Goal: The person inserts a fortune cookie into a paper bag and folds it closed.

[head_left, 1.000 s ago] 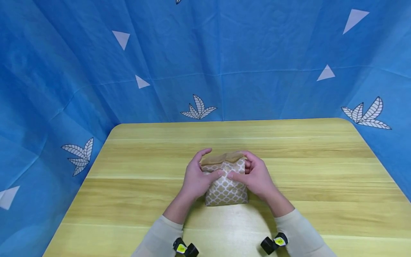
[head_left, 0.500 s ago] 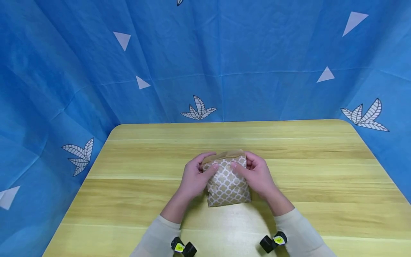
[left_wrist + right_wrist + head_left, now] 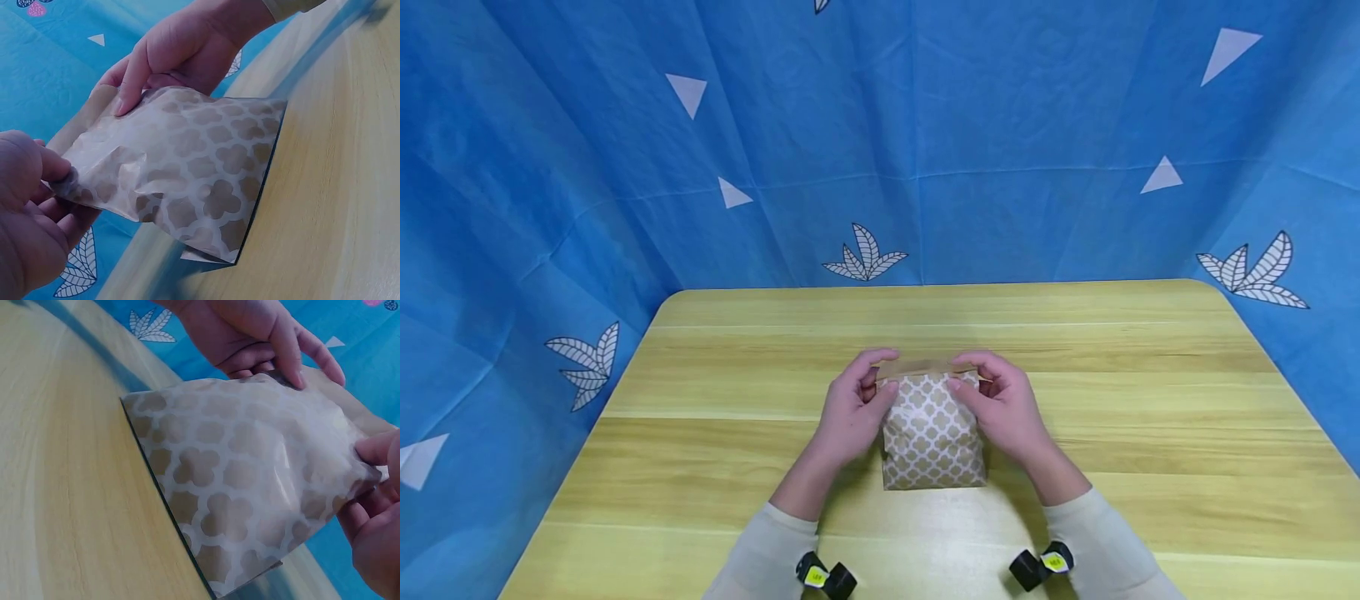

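A brown paper bag (image 3: pixel 932 433) with a white lattice print stands on the table in the middle of the head view, its plain brown top edge at the far side. My left hand (image 3: pixel 852 408) pinches the bag's upper left corner, thumb on the printed front and fingers behind. At the upper right corner my right hand (image 3: pixel 1000 404) pinches it the same way. In the left wrist view the bag (image 3: pixel 206 162) looks creased and bulging, with its bottom edge down at the wood. Its contents are hidden.
The light wood table (image 3: pixel 700 467) stretches out on both sides of the bag. Behind and to the left hangs a blue cloth (image 3: pixel 1000 108) with white triangles and leaf prints. A small black camera (image 3: pixel 826 575) is strapped at the left sleeve.
Both hands have shifted from the middle of the bag's front out to its upper corners. The bag's front now shows flatter and its brown top edge straighter.
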Available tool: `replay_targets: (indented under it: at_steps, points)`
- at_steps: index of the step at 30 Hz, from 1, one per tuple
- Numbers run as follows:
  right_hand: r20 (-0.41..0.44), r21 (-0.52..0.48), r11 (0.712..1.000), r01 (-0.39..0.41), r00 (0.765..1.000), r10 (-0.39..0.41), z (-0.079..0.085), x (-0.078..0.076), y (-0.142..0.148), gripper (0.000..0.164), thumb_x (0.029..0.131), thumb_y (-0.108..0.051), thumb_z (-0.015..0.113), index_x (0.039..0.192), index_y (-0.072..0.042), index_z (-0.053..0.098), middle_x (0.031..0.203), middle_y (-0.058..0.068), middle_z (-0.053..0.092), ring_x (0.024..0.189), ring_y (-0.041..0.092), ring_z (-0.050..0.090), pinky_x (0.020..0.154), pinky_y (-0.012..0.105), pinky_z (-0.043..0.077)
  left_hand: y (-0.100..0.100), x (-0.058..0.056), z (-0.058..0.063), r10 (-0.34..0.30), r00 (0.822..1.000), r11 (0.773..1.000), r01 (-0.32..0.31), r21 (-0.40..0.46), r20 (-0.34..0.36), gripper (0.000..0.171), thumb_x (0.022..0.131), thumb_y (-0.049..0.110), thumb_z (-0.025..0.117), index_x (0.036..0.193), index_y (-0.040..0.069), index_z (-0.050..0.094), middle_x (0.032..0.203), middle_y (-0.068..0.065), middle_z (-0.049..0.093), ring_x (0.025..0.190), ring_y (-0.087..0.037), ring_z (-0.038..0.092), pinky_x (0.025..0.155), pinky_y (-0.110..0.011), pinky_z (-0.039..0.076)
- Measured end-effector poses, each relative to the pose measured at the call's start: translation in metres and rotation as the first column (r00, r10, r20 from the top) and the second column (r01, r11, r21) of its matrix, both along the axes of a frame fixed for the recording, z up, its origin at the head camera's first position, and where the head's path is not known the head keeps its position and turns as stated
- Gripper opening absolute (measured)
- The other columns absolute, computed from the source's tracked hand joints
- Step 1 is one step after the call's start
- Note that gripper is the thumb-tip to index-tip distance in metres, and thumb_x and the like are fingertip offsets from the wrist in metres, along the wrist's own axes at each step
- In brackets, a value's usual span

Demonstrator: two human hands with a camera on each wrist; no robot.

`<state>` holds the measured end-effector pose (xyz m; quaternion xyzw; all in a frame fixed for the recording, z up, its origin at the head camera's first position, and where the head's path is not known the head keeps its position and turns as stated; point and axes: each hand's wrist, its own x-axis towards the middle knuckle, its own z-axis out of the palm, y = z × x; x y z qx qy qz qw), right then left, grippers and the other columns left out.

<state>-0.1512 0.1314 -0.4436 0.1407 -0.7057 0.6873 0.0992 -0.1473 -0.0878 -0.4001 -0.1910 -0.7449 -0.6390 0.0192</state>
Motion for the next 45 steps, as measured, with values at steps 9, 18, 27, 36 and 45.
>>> replay_targets:
  at_steps: [9, 18, 27, 36, 45]
  points:
    - [0.021, -0.02, 0.999, -0.035, 0.999, 0.035, -0.005, -0.002, 0.001, 0.012, 0.09, 0.01, 0.067, 0.098, 0.002, 0.072, 0.106, 0.016, 0.07, 0.073, 0.022, 0.065, 0.059, 0.029, 0.052, 0.0, 0.0, 0.0, -0.016, 0.998, 0.999, 0.014, 0.038, 0.065, 0.022, 0.092, -0.016, 0.056, 0.111, -0.007, 0.063, 0.104, -0.017, 0.068, 0.068, -0.022, 0.054, 0.06, -0.023, 0.043]
    - [0.04, -0.03, 1.0, -0.003, 0.999, 0.004, -0.002, -0.001, -0.001, 0.009, 0.087, 0.011, 0.068, 0.093, 0.005, 0.07, 0.102, 0.02, 0.07, 0.064, 0.018, 0.061, 0.056, 0.026, 0.051, 0.0, 0.001, 0.004, -0.009, 0.997, 1.0, 0.008, 0.013, 0.074, 0.013, 0.086, -0.014, 0.065, 0.098, -0.009, 0.066, 0.105, -0.019, 0.069, 0.073, -0.024, 0.054, 0.061, -0.024, 0.044]
    - [0.026, -0.011, 0.998, -0.057, 0.998, 0.058, -0.001, 0.0, 0.0, 0.019, 0.087, 0.005, 0.073, 0.105, 0.004, 0.072, 0.104, 0.02, 0.068, 0.043, 0.012, 0.034, 0.04, 0.025, 0.035, -0.001, -0.013, -0.026, 0.062, 0.997, 0.997, -0.06, -0.049, 0.049, 0.007, 0.086, -0.003, 0.073, 0.092, 0.0, 0.074, 0.086, -0.008, 0.068, 0.064, -0.021, 0.05, 0.056, -0.024, 0.04]
    - [0.117, -0.036, 0.999, 0.025, 0.993, -0.021, 0.0, -0.001, -0.002, 0.025, 0.088, 0.001, 0.074, 0.112, 0.0, 0.067, 0.087, 0.017, 0.071, 0.053, 0.013, 0.055, 0.049, 0.025, 0.048, 0.0, -0.014, -0.025, 0.102, 0.989, 0.993, -0.095, -0.073, 0.105, 0.03, 0.081, -0.004, 0.076, 0.108, 0.009, 0.072, 0.092, -0.002, 0.073, 0.08, -0.018, 0.066, 0.068, -0.03, 0.053]
    - [0.263, 0.007, 1.0, -0.01, 0.965, 0.008, 0.006, -0.001, 0.01, 0.023, 0.094, -0.002, 0.068, 0.116, 0.003, 0.065, 0.098, 0.019, 0.073, 0.078, 0.023, 0.07, 0.065, 0.037, 0.059, -0.007, -0.016, -0.019, 0.112, 0.98, 0.984, -0.087, -0.153, 0.163, 0.033, 0.087, -0.002, 0.074, 0.119, 0.009, 0.069, 0.097, -0.004, 0.074, 0.081, -0.017, 0.07, 0.07, -0.031, 0.057]
